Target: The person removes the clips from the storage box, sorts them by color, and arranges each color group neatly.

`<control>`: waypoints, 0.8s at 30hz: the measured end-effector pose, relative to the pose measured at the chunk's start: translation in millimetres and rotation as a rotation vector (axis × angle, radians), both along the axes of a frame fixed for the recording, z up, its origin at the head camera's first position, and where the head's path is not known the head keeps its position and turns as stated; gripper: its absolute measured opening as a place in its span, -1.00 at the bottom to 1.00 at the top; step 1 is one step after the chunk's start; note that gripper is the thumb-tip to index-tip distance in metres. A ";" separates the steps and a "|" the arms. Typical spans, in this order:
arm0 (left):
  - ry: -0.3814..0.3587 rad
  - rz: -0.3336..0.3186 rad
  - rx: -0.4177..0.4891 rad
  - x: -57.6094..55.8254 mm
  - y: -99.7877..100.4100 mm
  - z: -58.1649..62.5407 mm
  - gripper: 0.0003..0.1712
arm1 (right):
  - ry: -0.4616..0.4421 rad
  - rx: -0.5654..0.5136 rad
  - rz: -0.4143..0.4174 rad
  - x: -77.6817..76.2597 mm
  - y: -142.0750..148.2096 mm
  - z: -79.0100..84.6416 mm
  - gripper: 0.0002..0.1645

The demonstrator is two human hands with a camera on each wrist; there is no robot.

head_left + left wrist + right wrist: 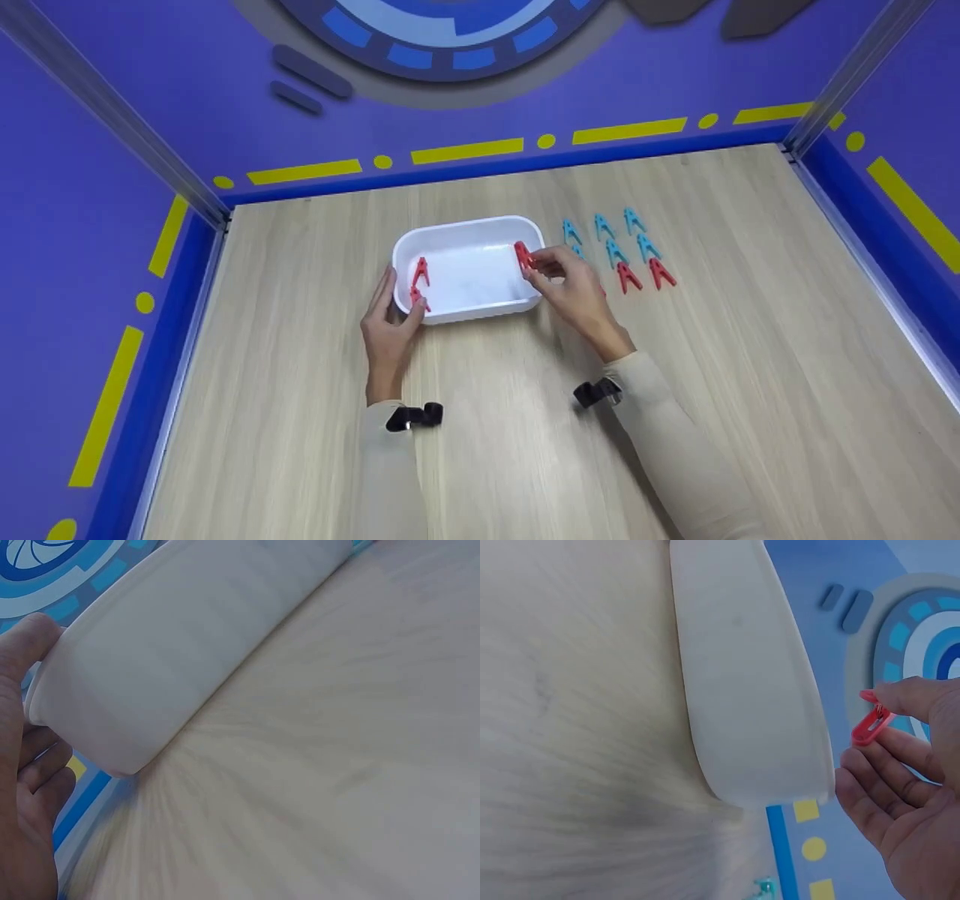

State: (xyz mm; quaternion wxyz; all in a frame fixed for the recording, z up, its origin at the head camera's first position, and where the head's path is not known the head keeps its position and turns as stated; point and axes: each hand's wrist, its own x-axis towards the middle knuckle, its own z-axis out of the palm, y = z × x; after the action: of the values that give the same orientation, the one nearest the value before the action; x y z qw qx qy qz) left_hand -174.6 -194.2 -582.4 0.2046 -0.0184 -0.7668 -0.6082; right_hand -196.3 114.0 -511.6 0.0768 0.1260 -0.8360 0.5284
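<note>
My right hand [576, 294] pinches a red clothespin [523, 256] between thumb and fingertips, over the right end of a white rectangular tray [480, 307]. In the right wrist view that clothespin [871, 724] shows above the rim, its spring visible. At the tray's left end my left hand [388, 334] grips the rim, thumb on top and fingers along the outer wall. Two red clothespins lie inside near that end, one farther back [421, 271] and one closer [418, 299], partly behind my thumb.
Right of the tray, blue clothespins [604, 226] lie in rows, with red clothespins [628, 277] in the nearest row; my right hand partly covers some. The wooden table [495, 420] ends at a blue patterned wall [465, 120] behind and at both sides.
</note>
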 end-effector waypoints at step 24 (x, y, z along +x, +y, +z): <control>-0.007 -0.003 0.023 -0.2 -1.1 0.1 -0.17 | -0.076 -0.027 -0.155 38.9 49.1 -24.3 -0.67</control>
State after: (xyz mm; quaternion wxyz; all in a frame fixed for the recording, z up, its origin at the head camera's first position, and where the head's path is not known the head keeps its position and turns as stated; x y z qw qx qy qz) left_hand -174.9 -195.4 -582.2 0.2011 -0.0151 -0.7604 -0.6174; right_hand -157.4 163.1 -535.9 0.0874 0.0398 -0.8383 0.5367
